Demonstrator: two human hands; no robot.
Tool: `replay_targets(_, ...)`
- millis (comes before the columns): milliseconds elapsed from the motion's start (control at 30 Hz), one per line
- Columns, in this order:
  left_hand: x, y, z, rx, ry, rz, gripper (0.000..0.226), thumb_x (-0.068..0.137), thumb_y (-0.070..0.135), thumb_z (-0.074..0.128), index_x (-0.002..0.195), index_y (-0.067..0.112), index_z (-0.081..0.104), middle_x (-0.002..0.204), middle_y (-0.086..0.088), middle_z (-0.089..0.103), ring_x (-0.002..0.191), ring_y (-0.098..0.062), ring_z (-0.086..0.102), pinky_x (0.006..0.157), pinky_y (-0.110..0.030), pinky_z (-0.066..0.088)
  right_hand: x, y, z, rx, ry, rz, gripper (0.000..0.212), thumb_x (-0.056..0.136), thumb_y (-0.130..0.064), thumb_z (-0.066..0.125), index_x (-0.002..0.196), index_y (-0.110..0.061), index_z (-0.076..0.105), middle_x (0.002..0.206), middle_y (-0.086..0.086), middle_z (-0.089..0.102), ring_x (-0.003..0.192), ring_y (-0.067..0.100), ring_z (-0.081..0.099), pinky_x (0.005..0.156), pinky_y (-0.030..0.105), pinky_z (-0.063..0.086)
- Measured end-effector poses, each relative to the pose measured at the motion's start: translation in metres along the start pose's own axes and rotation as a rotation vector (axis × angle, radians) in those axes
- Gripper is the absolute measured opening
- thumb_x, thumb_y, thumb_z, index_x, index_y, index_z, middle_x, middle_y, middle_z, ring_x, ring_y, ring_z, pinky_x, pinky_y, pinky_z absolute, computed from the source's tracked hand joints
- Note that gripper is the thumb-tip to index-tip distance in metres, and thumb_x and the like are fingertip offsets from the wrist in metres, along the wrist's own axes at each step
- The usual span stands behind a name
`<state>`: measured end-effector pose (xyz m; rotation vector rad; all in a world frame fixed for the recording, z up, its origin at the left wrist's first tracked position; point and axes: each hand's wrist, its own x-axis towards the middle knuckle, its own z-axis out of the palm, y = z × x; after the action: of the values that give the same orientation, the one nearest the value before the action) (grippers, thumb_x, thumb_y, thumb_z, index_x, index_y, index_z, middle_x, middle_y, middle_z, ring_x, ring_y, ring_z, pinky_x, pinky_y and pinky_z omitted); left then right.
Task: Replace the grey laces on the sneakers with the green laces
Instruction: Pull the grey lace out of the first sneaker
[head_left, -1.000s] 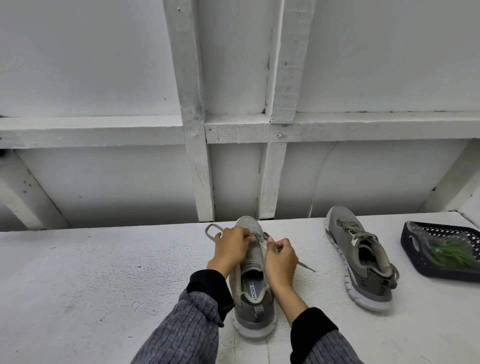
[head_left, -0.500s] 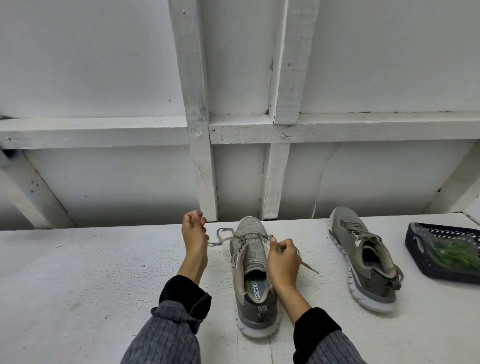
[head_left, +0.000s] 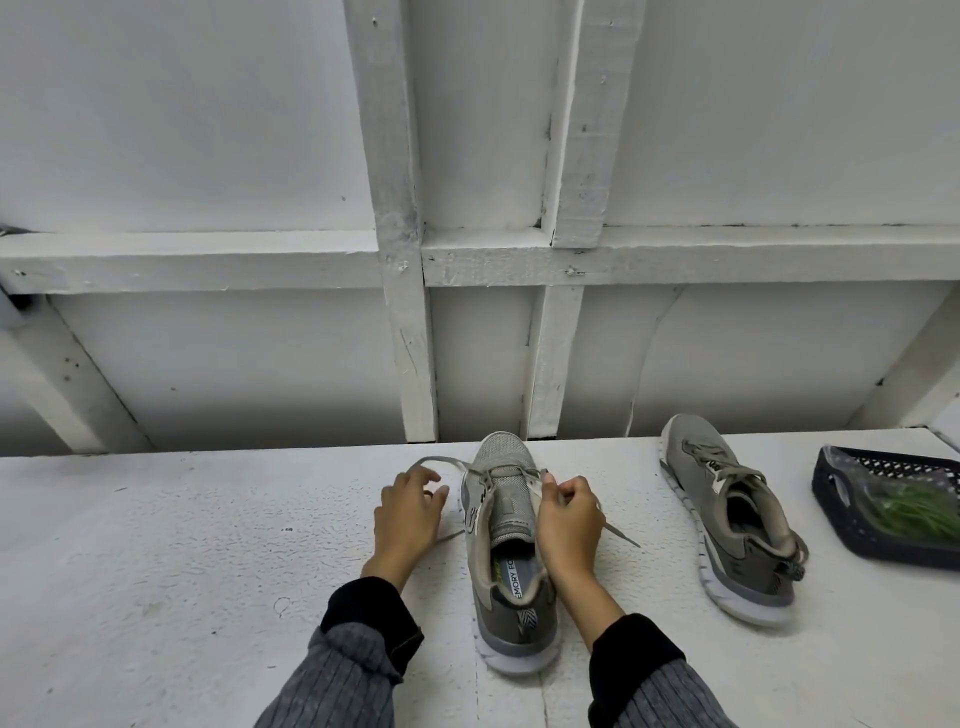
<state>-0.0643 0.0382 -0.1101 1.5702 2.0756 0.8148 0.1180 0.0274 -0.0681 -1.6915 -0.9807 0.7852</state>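
Note:
A grey sneaker (head_left: 506, 525) stands on the white table (head_left: 156, 545) in front of me, toe pointing away. Its grey lace (head_left: 441, 461) is still threaded near the toe and loops out slack to the left. My left hand (head_left: 408, 512) lies just left of the shoe with its fingers loosely spread, and the lace runs beneath it. My right hand (head_left: 569, 514) pinches the lace's other strand at the shoe's right edge, with the tip trailing to the right. A second grey sneaker (head_left: 727, 514), still laced, stands further right. Green laces (head_left: 914, 512) lie in a clear bag.
A dark perforated basket (head_left: 826, 486) at the table's right edge holds the bag. A white wall with wooden battens (head_left: 410, 338) rises straight behind the table.
My left hand pulled the lace out to the left and away from the shoe, then came back down beside it, leaving the lace in a slack loop. My right hand kept its pinch.

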Motion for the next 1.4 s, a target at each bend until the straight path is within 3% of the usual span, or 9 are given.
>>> replay_targets(300, 0.013, 0.035, 0.008, 0.09, 0.001, 0.367, 0.025, 0.095, 0.024, 0.057, 0.116, 0.027, 0.069, 0.114, 0.008, 0.07, 0.111, -0.02, 0.058, 0.094, -0.035, 0.042, -0.004, 0.0, -0.003, -0.036, -0.123, -0.07, 0.003, 0.089, -0.005, 0.061, 0.09, -0.004, 0.063, 0.072, -0.002, 0.059, 0.072, 0.019, 0.059, 0.052, 0.007, 0.036)
replay_targets(433, 0.014, 0.03, 0.014, 0.163, 0.07, 0.351, 0.018, 0.094, 0.03, 0.058, 0.106, 0.032, 0.072, 0.102, 0.009, 0.07, 0.102, -0.022, 0.058, 0.089, -0.039, 0.042, -0.002, 0.006, -0.001, -0.107, -0.294, -0.128, 0.028, 0.088, -0.004, 0.061, 0.115, -0.007, 0.068, 0.113, 0.006, 0.067, 0.107, 0.015, 0.059, 0.088, 0.015, 0.038)
replay_targets(667, 0.016, 0.024, 0.013, 0.137, 0.078, 0.262, 0.015, 0.095, 0.041, 0.055, 0.089, 0.032, 0.065, 0.092, 0.013, 0.064, 0.091, -0.016, 0.056, 0.085, -0.038, 0.041, -0.001, 0.005, 0.003, -0.22, -0.405, -0.171, 0.04, 0.091, -0.001, 0.051, 0.128, -0.012, 0.061, 0.132, 0.007, 0.06, 0.124, 0.018, 0.054, 0.098, 0.014, 0.035)
replay_targets(833, 0.017, 0.024, 0.011, -0.225, 0.009, 0.168, 0.01, 0.095, 0.026, 0.059, 0.084, 0.024, 0.06, 0.091, 0.006, 0.065, 0.09, -0.015, 0.06, 0.081, -0.037, 0.047, 0.0, 0.005, 0.005, -0.341, -0.402, -0.233, 0.048, 0.083, 0.004, 0.047, 0.126, -0.01, 0.062, 0.127, 0.013, 0.063, 0.118, 0.025, 0.059, 0.103, 0.028, 0.043)
replay_targets(900, 0.016, 0.025, 0.008, -0.33, 0.038, 0.115, 0.009, 0.097, 0.02, 0.056, 0.088, 0.019, 0.06, 0.093, 0.002, 0.065, 0.089, -0.015, 0.06, 0.075, -0.023, 0.044, -0.001, 0.004, 0.004, -0.358, -0.392, -0.244, 0.048, 0.083, 0.005, 0.047, 0.127, -0.009, 0.062, 0.126, 0.014, 0.063, 0.117, 0.026, 0.059, 0.102, 0.027, 0.044)
replay_targets(1067, 0.017, 0.031, -0.019, -0.576, 0.268, -0.07, 0.01, 0.1, 0.017, 0.051, 0.096, 0.011, 0.059, 0.085, 0.001, 0.063, 0.077, -0.015, 0.061, 0.06, -0.016, 0.042, -0.002, 0.005, 0.004, -0.36, -0.388, -0.263, 0.049, 0.083, 0.006, 0.047, 0.128, -0.007, 0.061, 0.127, 0.013, 0.063, 0.117, 0.024, 0.06, 0.099, 0.022, 0.043)
replay_targets(1200, 0.027, 0.011, -0.038, -0.766, 0.532, -0.313, 0.019, 0.1, 0.017, 0.048, 0.106, 0.003, 0.06, 0.1, -0.004, 0.062, 0.091, -0.021, 0.066, 0.077, -0.025, 0.043, -0.002, 0.004, 0.003, -0.356, -0.385, -0.269, 0.05, 0.081, 0.006, 0.048, 0.127, -0.007, 0.062, 0.125, 0.012, 0.063, 0.116, 0.022, 0.06, 0.098, 0.02, 0.042)
replay_targets(1300, 0.028, -0.007, -0.043, -0.726, 0.617, -0.432, 0.021, 0.1, 0.016, 0.047, 0.109, 0.001, 0.059, 0.103, -0.009, 0.064, 0.095, -0.024, 0.064, 0.08, -0.027, 0.042, -0.002, 0.004, 0.003, -0.362, -0.375, -0.283, 0.05, 0.079, 0.007, 0.048, 0.125, -0.005, 0.063, 0.124, 0.013, 0.064, 0.116, 0.023, 0.059, 0.099, 0.021, 0.042)
replay_targets(1400, 0.022, -0.011, -0.035, -0.492, 0.47, -0.312, 0.018, 0.098, 0.014, 0.052, 0.105, 0.003, 0.063, 0.105, -0.014, 0.067, 0.098, -0.026, 0.06, 0.081, -0.028, 0.039, -0.002, 0.005, 0.004, -0.355, -0.368, -0.279, 0.049, 0.08, 0.007, 0.048, 0.125, -0.004, 0.062, 0.126, 0.014, 0.062, 0.118, 0.024, 0.058, 0.101, 0.023, 0.043)
